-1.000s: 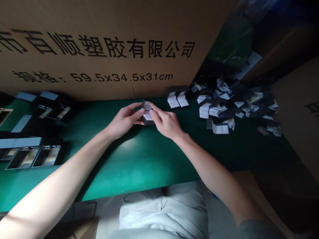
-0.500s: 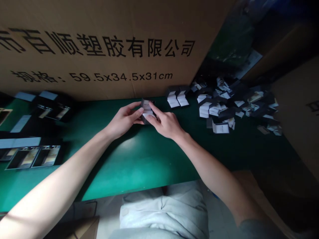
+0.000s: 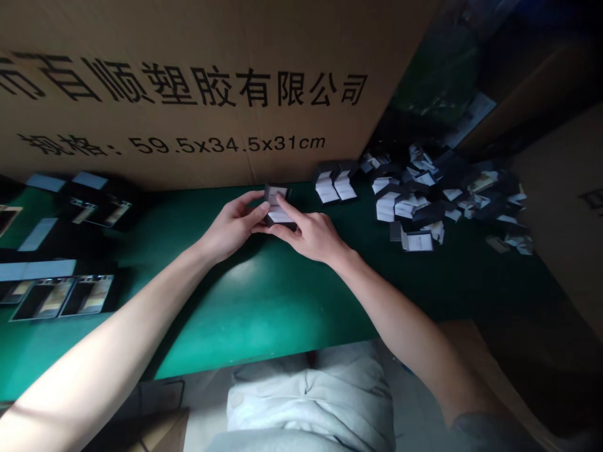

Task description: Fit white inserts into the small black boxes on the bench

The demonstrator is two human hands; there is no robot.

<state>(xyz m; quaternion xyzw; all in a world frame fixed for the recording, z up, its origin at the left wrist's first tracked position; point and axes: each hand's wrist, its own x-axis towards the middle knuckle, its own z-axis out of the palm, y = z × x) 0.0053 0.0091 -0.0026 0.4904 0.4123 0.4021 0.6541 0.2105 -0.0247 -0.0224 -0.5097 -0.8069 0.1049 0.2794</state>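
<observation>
Black outside and white-lined, the small open box (image 3: 279,216) was just off centre, towards 11 o'clock, over the smooth green table (image 3: 264,314). The left hand (image 3: 230,225) had its fingers clamped on one side; the right hand (image 3: 316,235) touched the lining with 1 fingertip, thumb spread apart. Firm support and light pressure would probably avoid creasing it. Similar angular boxes (image 3: 426,194) lay heaped at 2 o'clock, a plain cardboard carton (image 3: 202,37) at 12.
</observation>
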